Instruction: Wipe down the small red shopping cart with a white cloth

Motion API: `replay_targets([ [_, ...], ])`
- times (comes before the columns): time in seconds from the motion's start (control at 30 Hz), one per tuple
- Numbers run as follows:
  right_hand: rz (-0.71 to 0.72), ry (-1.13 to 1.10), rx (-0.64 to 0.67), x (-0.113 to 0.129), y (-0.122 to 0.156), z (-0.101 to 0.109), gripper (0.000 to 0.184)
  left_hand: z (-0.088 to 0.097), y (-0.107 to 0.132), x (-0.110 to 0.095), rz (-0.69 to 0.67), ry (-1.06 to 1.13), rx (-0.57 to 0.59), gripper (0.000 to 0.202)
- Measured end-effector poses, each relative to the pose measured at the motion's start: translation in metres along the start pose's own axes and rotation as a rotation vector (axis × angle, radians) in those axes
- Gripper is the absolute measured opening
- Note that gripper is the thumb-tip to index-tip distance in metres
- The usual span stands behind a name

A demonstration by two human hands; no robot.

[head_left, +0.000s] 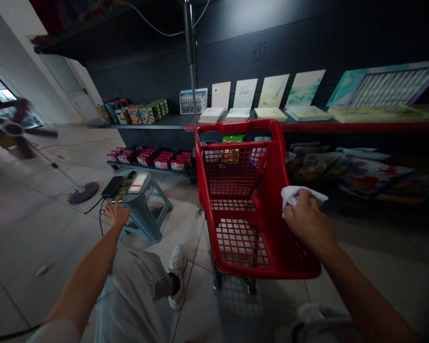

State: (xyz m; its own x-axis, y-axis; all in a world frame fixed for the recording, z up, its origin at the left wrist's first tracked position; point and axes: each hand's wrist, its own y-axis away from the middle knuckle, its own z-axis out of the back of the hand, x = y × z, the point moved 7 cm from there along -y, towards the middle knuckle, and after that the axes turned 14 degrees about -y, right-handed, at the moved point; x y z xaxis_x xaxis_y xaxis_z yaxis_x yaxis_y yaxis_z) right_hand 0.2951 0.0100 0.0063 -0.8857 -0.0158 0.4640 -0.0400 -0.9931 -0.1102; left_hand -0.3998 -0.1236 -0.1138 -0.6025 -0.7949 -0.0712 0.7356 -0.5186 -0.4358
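Note:
A red plastic shopping cart (262,224) with lattice sides stands in front of me. My right hand (305,216) grips a crumpled white cloth or tissue (318,194) at the top of the cart's right side. My left hand (116,213) reaches out with its fingers apart, beside a grey-blue plastic stool (148,219). On the stool lie a black device (112,186) with a cable, a phone-like item near my fingertips, and a blurred white item (138,182). Whether my left fingers touch anything there, I cannot tell.
Behind the cart, a dark shelf (171,122) carries boxes and opened white books (270,114). Red packs (160,159) and bagged goods (375,171) fill the lower level. A standing fan (83,192) is at left. A metal pole (192,71) rises behind the cart.

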Motion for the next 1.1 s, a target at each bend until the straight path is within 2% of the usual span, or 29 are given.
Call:
replay_targets([
  [0.1, 0.007, 0.009, 0.002, 0.0, 0.0, 0.0, 0.042, 0.003, 0.001, -0.001, -0.002, -0.042, 0.0, 0.07],
  [0.27, 0.018, 0.014, -0.004, 0.001, -0.001, 0.0, 0.042, 0.007, 0.003, -0.003, -0.005, -0.054, 0.009, 0.068],
  [0.5, -0.007, 0.026, 0.014, -0.001, -0.002, -0.001, 0.041, 0.018, 0.008, -0.01, 0.034, 0.07, 0.048, 0.069],
  [0.63, -0.003, 0.022, 0.013, 0.0, -0.001, -0.001, 0.042, 0.042, 0.006, -0.016, 0.09, 0.134, -0.029, 0.066],
  [0.73, 0.006, 0.023, -0.003, 0.001, 0.0, 0.001, 0.042, 0.078, 0.0, -0.033, 0.095, 0.246, -0.193, 0.058],
  [0.83, 0.019, 0.036, -0.022, 0.003, 0.002, 0.004, 0.041, 0.122, 0.003, -0.074, -0.039, 0.39, -0.377, 0.055],
  [0.9, 0.014, 0.044, -0.026, 0.004, 0.002, 0.005, 0.04, 0.147, 0.018, -0.114, -0.158, 0.506, -0.42, 0.052],
  [0.93, 0.01, 0.046, -0.027, 0.004, 0.003, 0.005, 0.039, 0.156, 0.031, -0.139, -0.243, 0.569, -0.398, 0.048],
  [1.0, 0.008, 0.045, -0.033, 0.003, 0.002, 0.006, 0.037, 0.17, 0.068, -0.194, -0.44, 0.718, -0.29, 0.041],
  [1.07, 0.008, 0.038, -0.039, 0.002, 0.002, 0.007, 0.035, 0.174, 0.115, -0.252, -0.661, 0.86, -0.071, 0.049],
  [1.1, 0.004, 0.033, -0.038, 0.001, 0.002, 0.007, 0.034, 0.173, 0.137, -0.278, -0.718, 0.928, 0.059, 0.058],
])
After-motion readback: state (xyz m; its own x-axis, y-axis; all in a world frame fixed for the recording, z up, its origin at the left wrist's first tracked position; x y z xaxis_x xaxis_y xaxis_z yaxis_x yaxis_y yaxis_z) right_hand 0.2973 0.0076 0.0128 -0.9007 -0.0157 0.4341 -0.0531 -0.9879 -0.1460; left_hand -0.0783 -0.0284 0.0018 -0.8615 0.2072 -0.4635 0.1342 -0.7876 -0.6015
